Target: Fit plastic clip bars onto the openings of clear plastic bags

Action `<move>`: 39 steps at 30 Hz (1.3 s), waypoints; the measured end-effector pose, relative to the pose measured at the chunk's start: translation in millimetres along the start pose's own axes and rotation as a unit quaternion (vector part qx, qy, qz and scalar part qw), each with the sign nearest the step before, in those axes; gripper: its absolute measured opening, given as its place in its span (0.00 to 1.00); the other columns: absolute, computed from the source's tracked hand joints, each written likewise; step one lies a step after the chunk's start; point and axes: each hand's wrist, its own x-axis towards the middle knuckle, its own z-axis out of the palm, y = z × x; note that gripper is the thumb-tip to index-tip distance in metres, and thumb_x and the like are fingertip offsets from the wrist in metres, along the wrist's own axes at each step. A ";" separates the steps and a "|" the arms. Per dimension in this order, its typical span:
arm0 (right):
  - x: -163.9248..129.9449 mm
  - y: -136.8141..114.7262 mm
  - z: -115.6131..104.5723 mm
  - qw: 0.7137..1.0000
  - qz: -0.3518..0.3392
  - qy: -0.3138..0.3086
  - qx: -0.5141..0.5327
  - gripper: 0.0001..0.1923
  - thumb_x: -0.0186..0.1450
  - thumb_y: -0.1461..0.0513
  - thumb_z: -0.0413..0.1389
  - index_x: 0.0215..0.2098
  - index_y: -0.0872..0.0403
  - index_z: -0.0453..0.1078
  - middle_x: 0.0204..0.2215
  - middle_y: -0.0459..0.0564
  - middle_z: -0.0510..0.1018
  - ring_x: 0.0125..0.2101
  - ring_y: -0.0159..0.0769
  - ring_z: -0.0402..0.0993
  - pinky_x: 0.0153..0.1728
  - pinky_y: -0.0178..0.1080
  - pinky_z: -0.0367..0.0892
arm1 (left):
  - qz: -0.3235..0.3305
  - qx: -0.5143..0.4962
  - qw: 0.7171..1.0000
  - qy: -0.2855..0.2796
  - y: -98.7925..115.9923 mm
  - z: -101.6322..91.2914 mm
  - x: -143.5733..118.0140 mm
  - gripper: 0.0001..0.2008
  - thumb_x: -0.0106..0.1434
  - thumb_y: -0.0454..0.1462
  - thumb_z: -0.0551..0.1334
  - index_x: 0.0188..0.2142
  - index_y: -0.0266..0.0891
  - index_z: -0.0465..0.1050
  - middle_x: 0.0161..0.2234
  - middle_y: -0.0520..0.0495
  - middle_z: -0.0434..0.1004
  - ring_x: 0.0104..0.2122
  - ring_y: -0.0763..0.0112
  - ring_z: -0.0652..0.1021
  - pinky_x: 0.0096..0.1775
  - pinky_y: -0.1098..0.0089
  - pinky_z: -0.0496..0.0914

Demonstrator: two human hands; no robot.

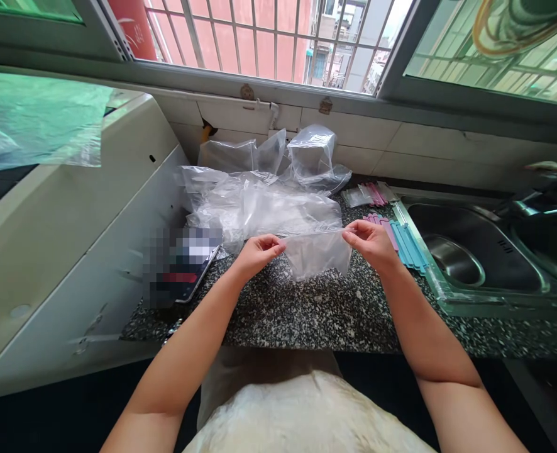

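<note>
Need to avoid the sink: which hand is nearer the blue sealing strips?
Right. The right hand sits just beside the blue sealing strips; the left hand is across the small clear bag, farther away.

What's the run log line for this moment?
left hand + right hand: pinching clear bag | over granite counter | bag pile behind

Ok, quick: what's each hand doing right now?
Left hand: pinched shut on the clear plastic bag, left top corner.
Right hand: pinched shut on the bag's right top corner.

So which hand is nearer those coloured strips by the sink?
Right. The right hand, pinching the small clear bag, sits beside the blue and pink strips. The left hand holds the bag's far corner.
</note>
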 end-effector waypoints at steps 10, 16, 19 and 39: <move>10.9 -14.7 -3.3 0.992 -0.041 -0.066 -0.100 0.16 0.55 0.55 0.59 0.39 0.54 0.71 0.35 0.50 0.75 0.36 0.36 0.70 0.39 0.41 0.66 | 0.022 -0.001 1.000 -0.017 3.7 -1.5 -1.2 0.12 0.49 0.44 0.61 0.20 0.37 0.64 0.19 0.55 0.61 0.23 0.76 0.63 0.28 0.73 0.60; 27.0 -27.4 32.1 0.974 -0.125 -0.136 -0.132 0.10 0.57 0.58 0.59 0.36 0.54 0.72 0.33 0.49 0.74 0.35 0.34 0.70 0.39 0.40 0.66 | 0.012 -0.009 0.999 -0.029 5.5 -1.6 -1.4 0.11 0.49 0.42 0.61 0.21 0.36 0.65 0.19 0.55 0.62 0.23 0.77 0.63 0.29 0.73 0.59; 30.7 -24.6 46.1 0.966 -0.142 -0.167 -0.136 0.09 0.56 0.59 0.60 0.35 0.53 0.72 0.32 0.48 0.74 0.34 0.34 0.70 0.38 0.39 0.66 | 0.012 -0.007 0.999 -0.040 5.5 -2.2 -1.3 0.11 0.49 0.42 0.61 0.20 0.36 0.65 0.19 0.55 0.61 0.23 0.77 0.63 0.28 0.73 0.58; 31.5 -21.5 43.5 0.976 -0.147 -0.093 -0.132 0.05 0.57 0.62 0.55 0.24 0.54 0.67 0.24 0.46 0.72 0.29 0.32 0.66 0.34 0.38 0.62 | 0.025 -0.021 0.999 0.018 3.9 -1.8 -0.6 0.11 0.51 0.42 0.61 0.25 0.35 0.69 0.22 0.52 0.68 0.25 0.75 0.67 0.29 0.73 0.62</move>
